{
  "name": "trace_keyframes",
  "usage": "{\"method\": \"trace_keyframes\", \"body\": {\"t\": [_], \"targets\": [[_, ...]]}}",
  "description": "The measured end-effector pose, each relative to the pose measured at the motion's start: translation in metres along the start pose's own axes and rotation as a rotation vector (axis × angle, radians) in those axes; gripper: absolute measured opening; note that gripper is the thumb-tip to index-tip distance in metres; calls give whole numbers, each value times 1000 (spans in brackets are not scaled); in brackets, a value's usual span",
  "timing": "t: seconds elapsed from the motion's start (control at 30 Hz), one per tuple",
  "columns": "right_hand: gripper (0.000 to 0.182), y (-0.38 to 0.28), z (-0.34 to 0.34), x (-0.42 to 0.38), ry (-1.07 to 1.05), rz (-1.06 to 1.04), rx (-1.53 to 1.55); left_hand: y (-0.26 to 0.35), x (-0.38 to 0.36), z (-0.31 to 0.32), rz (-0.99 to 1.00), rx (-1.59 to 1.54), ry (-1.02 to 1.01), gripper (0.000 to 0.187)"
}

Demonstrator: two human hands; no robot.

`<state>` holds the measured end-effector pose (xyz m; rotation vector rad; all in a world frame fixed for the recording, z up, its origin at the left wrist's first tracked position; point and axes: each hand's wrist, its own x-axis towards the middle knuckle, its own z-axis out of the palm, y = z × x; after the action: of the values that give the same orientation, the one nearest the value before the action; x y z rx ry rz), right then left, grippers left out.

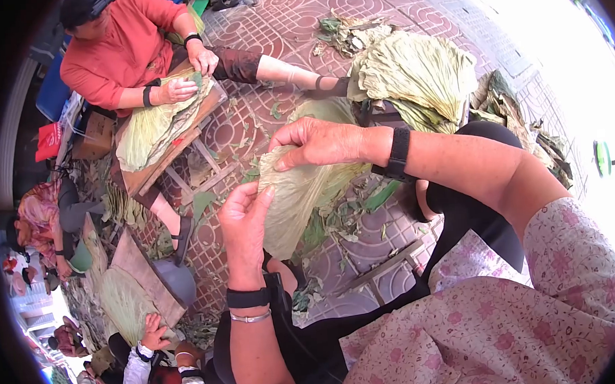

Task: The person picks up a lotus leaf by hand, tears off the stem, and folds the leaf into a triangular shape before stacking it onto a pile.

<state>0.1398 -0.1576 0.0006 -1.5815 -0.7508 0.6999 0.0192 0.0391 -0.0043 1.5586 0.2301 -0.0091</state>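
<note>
A large, pale green-yellow dried leaf point(295, 201) with fine radiating veins hangs between my hands, above my lap. My left hand point(242, 220) pinches its left edge between thumb and fingers. Higher up, my right hand point(318, 143) is closed on the leaf's upper corner, thumb on the near face and fingers curled behind. The lower part of the leaf droops free, hiding some of the floor. Beyond my right wrist lies a thick stack of similar leaves point(413, 76), spread over a low support.
Across from me a person in a red top point(126, 48) handles leaves on a slanted wooden board point(161, 166). At lower left, another person's hand point(154, 333) rests near a leaf on a second board point(143, 265). Leaf scraps point(348, 221) litter the patterned paving.
</note>
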Motion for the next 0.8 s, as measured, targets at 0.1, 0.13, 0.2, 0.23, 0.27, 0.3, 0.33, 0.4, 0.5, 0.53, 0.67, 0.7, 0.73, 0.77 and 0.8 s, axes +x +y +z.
{"method": "trace_keyframes", "body": {"t": [0.1, 0.13, 0.2, 0.23, 0.27, 0.3, 0.33, 0.4, 0.5, 0.53, 0.67, 0.7, 0.73, 0.77, 0.8], "targets": [[17, 3, 1, 0, -25, -85, -137, 6, -2, 1, -34, -45, -3, 22], [17, 5, 1, 0, -40, -108, -183, 7, -2, 1, -60, -64, -9, 22], [17, 9, 3, 1, -38, -84, -124, 7, -2, -1, -78, -32, -38, 22], [18, 10, 4, 1, -37, -73, -95, 7, -2, -2, -85, -17, -53, 22], [18, 11, 4, 0, -38, -31, -94, 6, -1, -3, -90, -28, -61, 21], [17, 9, 3, 0, -38, 10, -93, 5, -1, -3, -95, -39, -68, 21], [17, 6, 3, -1, -39, 52, -91, 3, -1, -4, -101, -50, -75, 20], [18, 1, 4, -3, -47, 91, -71, 1, 0, -4, -106, -90, -77, 18], [18, 2, 4, -3, -75, 123, -26, 2, 0, -3, -131, -171, -87, 15], [19, 2, 4, -3, -88, 129, -8, 2, 0, -2, -142, -202, -92, 14], [19, 3, 3, -3, -104, 168, 34, 1, 1, -6, -157, -191, -121, 14], [18, 3, 4, -2, -106, 180, 62, 0, 2, -6, -161, -184, -114, 16], [18, 4, 4, -2, -107, 192, 90, -1, 2, -6, -165, -176, -107, 17], [19, 5, 4, -2, -107, 180, 77, 1, 1, -5, -168, -174, -103, 18], [19, 6, 4, -1, -107, 168, 64, 5, 0, -2, -169, -172, -100, 19]]}}
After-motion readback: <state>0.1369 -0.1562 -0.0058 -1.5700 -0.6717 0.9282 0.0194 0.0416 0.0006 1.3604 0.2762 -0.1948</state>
